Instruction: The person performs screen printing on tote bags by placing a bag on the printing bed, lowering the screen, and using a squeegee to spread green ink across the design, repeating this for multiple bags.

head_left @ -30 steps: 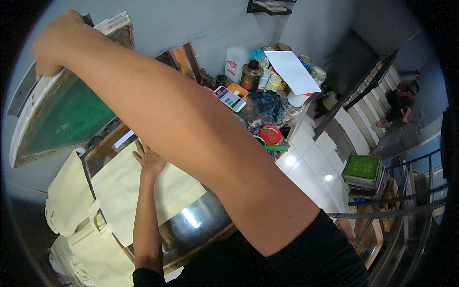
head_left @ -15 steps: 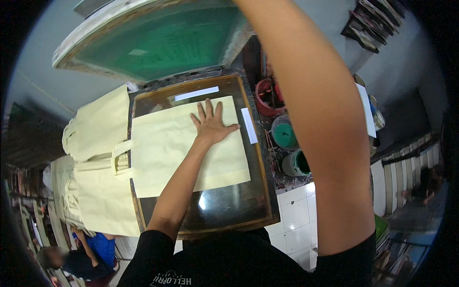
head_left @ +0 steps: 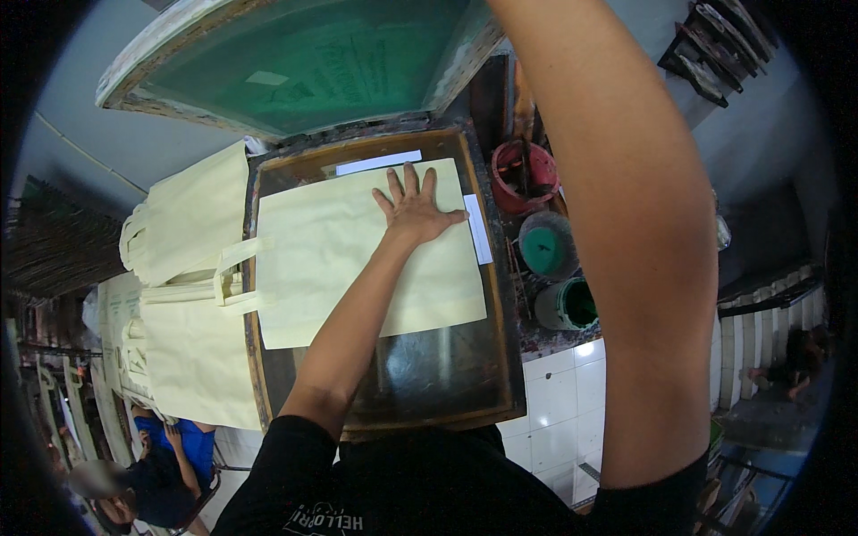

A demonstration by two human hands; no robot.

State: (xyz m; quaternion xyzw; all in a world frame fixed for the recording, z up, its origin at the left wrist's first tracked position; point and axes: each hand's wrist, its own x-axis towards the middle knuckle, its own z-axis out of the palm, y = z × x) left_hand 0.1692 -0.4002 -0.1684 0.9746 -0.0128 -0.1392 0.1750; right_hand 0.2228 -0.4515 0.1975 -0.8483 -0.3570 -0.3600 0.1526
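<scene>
My left hand (head_left: 413, 213) lies flat with its fingers spread on a cream fabric bag (head_left: 331, 268), near the bag's far right corner. The bag rests on a dark glass-topped board (head_left: 429, 375) with a wooden rim, its handle loop (head_left: 234, 268) hanging over the left side. Its far edge meets one white strip (head_left: 380, 163), and its right edge lies close beside another strip (head_left: 478, 229). My right arm reaches up past the top of the picture, so that hand is out of sight. Beyond the board, a screen-printing frame (head_left: 313, 80) with green mesh is tilted up.
Stacks of cream bags (head_left: 197, 357) lie left of the board. On the right stand a red bucket (head_left: 525, 176), a tub of green ink (head_left: 545, 250) and a white pail (head_left: 565, 305). Another person (head_left: 161, 482) sits at the lower left.
My left hand and the bag have shifted slightly away from me, bringing the bag's far edge up to the white strip. The whole view has moved a little.
</scene>
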